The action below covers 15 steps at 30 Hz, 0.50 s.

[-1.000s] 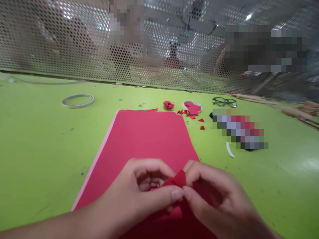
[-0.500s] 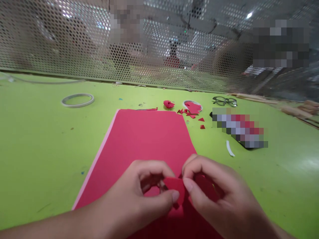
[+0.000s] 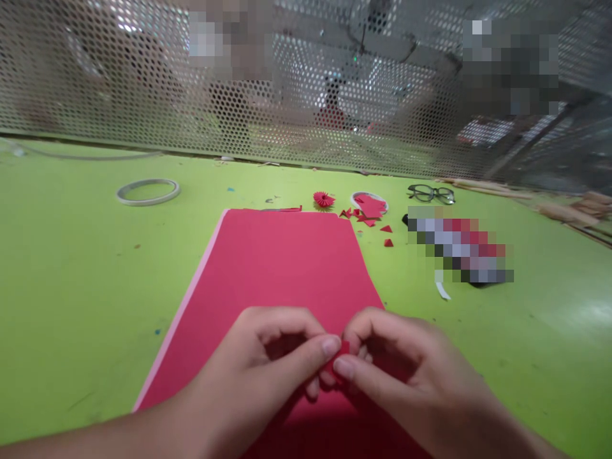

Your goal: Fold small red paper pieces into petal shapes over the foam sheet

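Note:
A small folded piece of red paper (image 3: pixel 343 349) is pinched between the fingertips of both hands, mostly covered by them. My left hand (image 3: pixel 282 357) grips it from the left, thumb on top. From the right, my right hand (image 3: pixel 387 357) closes on its other side, thumb tip against the paper. Both hands hover over a stack of red paper sheets (image 3: pixel 287 261) with a pale left edge. Past the stack's far edge sits a pleated red paper rosette (image 3: pixel 324 199), and beside it lie red paper scraps (image 3: pixel 369 221).
A white tape roll (image 3: pixel 148 192) lies at the far left of the green table (image 3: pixel 86 274). Red pieces rest on another white ring (image 3: pixel 352 199). Eyeglasses (image 3: pixel 431 194), a blurred-out object (image 3: pixel 459 245) and a white strip (image 3: pixel 442 290) lie right. A perforated metal screen (image 3: pixel 157 89) stands behind.
The red piece, broader and more exposed before, is now small and nearly hidden. My left thumb has moved up onto it, and my right thumb has shifted left and slightly down.

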Motion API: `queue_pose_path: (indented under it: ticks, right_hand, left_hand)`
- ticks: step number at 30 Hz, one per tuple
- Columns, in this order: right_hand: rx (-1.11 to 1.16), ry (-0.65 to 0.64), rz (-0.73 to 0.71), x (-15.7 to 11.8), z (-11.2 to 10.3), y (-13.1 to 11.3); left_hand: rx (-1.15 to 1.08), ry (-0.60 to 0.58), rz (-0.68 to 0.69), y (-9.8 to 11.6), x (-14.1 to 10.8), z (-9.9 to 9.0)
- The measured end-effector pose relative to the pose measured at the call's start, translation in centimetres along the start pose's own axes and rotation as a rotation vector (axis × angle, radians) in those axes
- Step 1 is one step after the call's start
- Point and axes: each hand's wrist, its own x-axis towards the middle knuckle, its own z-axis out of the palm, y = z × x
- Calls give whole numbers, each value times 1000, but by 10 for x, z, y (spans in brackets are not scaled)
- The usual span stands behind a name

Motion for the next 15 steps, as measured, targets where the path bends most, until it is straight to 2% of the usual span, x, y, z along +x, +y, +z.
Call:
queue_pose_path:
  ticks: [5,11,15]
  right_hand:
    - [-39,-38,22,-2,-4,-3]
    - [-22,-71,38,-1,-7,-7]
    - [-28,-73,29,-1,-7,-7]
  left_hand:
    - [45,-1,-11,-2,-2,1]
    - [146,-4,97,-12,-1,-1]
    - [156,-1,106,-13,0,-2]
